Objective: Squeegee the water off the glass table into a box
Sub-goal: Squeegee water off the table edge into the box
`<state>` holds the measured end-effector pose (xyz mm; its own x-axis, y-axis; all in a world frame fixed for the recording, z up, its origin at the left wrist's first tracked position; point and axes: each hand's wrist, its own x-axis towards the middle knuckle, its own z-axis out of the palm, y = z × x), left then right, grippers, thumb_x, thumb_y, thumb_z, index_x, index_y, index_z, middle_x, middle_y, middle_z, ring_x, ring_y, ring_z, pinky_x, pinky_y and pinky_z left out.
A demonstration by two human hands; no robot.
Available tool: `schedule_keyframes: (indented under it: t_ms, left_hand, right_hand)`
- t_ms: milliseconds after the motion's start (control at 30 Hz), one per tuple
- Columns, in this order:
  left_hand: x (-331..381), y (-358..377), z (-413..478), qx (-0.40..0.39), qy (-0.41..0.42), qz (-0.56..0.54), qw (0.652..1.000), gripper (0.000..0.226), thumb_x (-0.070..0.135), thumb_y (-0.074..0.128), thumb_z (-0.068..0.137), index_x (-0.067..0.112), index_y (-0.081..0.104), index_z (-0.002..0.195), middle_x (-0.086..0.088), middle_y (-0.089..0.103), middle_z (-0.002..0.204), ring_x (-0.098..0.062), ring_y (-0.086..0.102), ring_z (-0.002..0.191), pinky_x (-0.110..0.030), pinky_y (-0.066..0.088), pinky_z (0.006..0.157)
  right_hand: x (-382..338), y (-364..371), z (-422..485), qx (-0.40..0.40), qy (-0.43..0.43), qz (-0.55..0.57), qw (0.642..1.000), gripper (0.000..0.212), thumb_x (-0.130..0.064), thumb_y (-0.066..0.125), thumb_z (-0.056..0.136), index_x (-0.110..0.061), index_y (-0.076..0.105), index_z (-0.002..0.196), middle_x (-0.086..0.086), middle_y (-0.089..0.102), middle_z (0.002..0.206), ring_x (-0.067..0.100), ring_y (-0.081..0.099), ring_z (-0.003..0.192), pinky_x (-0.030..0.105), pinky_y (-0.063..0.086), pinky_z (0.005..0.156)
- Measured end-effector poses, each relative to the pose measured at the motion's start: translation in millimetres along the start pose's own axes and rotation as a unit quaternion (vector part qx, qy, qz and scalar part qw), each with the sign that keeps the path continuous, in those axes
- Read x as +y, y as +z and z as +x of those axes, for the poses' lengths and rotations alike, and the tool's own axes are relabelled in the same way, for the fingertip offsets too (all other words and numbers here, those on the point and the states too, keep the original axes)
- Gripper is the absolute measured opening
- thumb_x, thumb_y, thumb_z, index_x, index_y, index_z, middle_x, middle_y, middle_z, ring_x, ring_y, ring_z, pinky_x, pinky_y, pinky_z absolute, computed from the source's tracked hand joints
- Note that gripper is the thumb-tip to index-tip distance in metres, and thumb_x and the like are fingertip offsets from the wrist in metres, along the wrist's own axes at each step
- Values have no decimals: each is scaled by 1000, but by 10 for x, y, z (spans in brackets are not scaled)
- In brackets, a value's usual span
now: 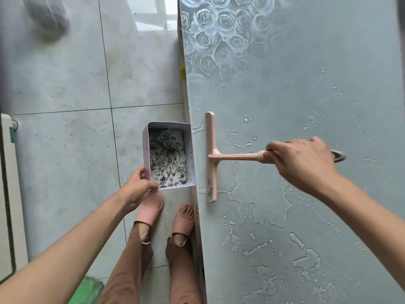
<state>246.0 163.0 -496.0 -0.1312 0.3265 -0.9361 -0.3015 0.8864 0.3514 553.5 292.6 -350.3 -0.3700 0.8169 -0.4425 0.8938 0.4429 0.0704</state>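
Note:
A pink T-shaped squeegee (211, 156) lies with its blade on the glass table (295, 88), a short way in from the table's left edge. My right hand (300, 159) grips the end of its handle. A white rectangular box (167, 155), its inside speckled with dark dirt, is held just below and against that left edge, level with the blade. My left hand (138, 187) grips the box's near left corner. Puddles and drops of water (260, 202) spread over the table around and behind the blade.
Pale floor tiles (65, 150) lie left of the table, where my feet in pink slippers (151, 210) stand. A rose pattern (219, 29) covers the table's far left part. A white appliance edge (6, 172) sits at far left, something green (89, 290) low down.

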Motion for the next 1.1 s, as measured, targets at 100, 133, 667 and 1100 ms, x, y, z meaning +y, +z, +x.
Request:
schedule_keyframes:
  t_ms: [100, 133, 667, 1100]
  left_hand:
    - [3, 2, 14, 3, 3, 2, 1000, 64, -27, 45, 79, 3, 39, 135, -9, 40, 102, -13, 46, 74, -30, 49, 71]
    - [3, 0, 17, 4, 3, 4, 1000, 64, -27, 45, 79, 2, 38, 135, -9, 39, 103, -13, 46, 74, -30, 49, 70]
    - [-35, -37, 92, -3, 7, 31, 999, 61, -25, 45, 79, 2, 37, 133, -4, 43, 96, -13, 47, 72, -28, 50, 67]
    - [-423, -60, -10, -5, -26, 128, 991, 67, -20, 53, 77, 4, 24, 133, 0, 40, 99, -15, 48, 80, -39, 51, 80]
  right_hand:
    - [-242, 37, 99, -12, -28, 17, 999, 35, -50, 31, 98, -29, 58, 94, -2, 60, 77, 26, 60, 84, 34, 27, 68]
    - [-291, 26, 107, -9, -36, 17, 999, 36, -50, 30, 98, -29, 58, 92, -3, 56, 74, 26, 60, 83, 34, 25, 66]
    - [-607, 18, -164, -21, -29, 21, 999, 37, -52, 27, 98, -33, 58, 101, -3, 54, 79, 23, 57, 87, 33, 15, 66]
    - [178, 398, -1043, -47, 65, 38, 996, 21, -44, 58, 88, -32, 72, 97, 2, 56, 63, 28, 61, 68, 33, 25, 62]
